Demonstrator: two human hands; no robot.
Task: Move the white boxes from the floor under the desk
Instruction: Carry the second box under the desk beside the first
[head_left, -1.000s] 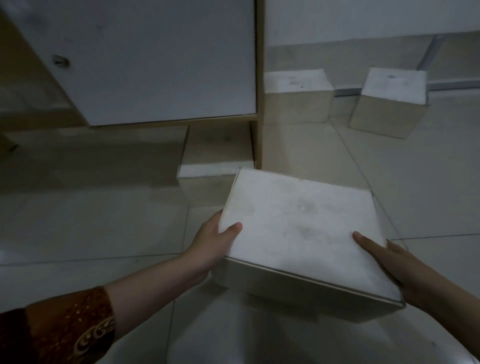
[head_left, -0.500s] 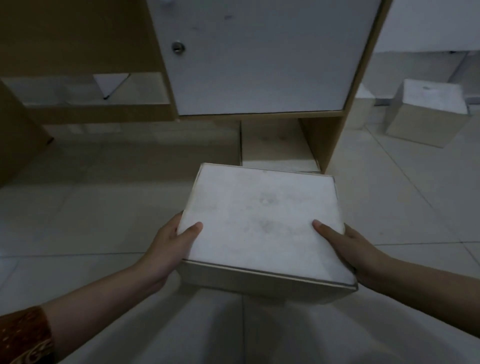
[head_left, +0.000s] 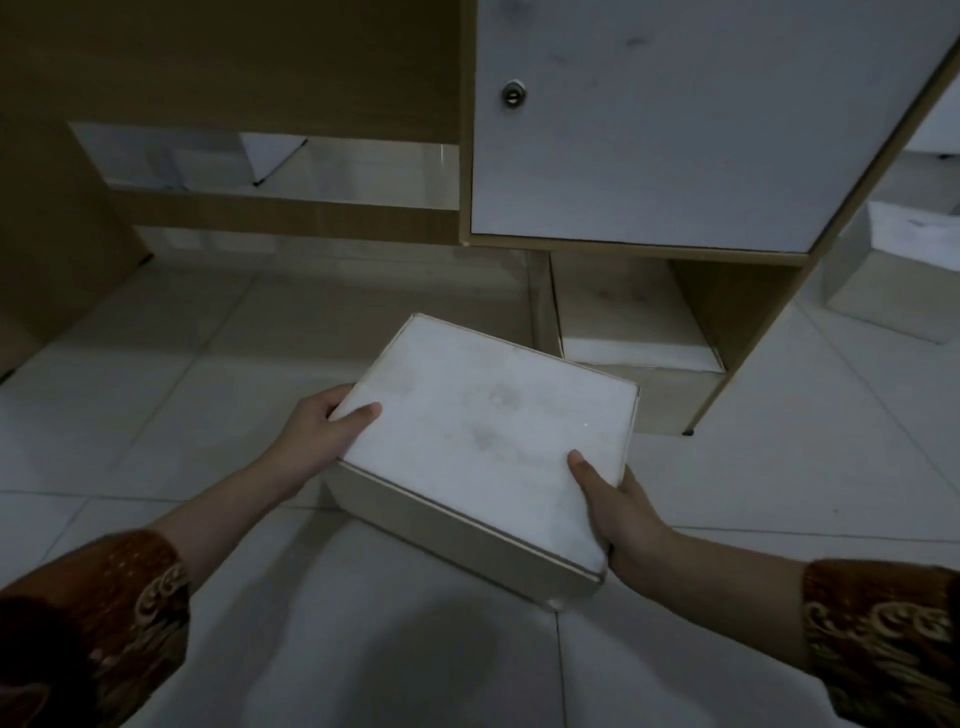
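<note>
I hold a flat white box (head_left: 488, 436) between both hands, just above the tiled floor in front of the desk. My left hand (head_left: 324, 431) grips its left edge with the thumb on the lid. My right hand (head_left: 615, 506) grips its near right corner, thumb on top. A second white box (head_left: 631, 335) lies on the floor in the gap beneath the desk's cabinet. Another white box (head_left: 906, 260) stands on the floor at the far right, outside the desk.
The desk's white cabinet door (head_left: 670, 119) with a small lock (head_left: 512, 95) hangs over the gap. Its wooden side panel (head_left: 748, 332) reaches the floor on the right. A wooden back panel (head_left: 249, 62) and a low crossbar (head_left: 291, 215) bound the open kneehole at left.
The view has swung left, so the outside boxes slid to the right edge. The held box has turned counter-clockwise and come toward the kneehole. Both hands keep their grip.
</note>
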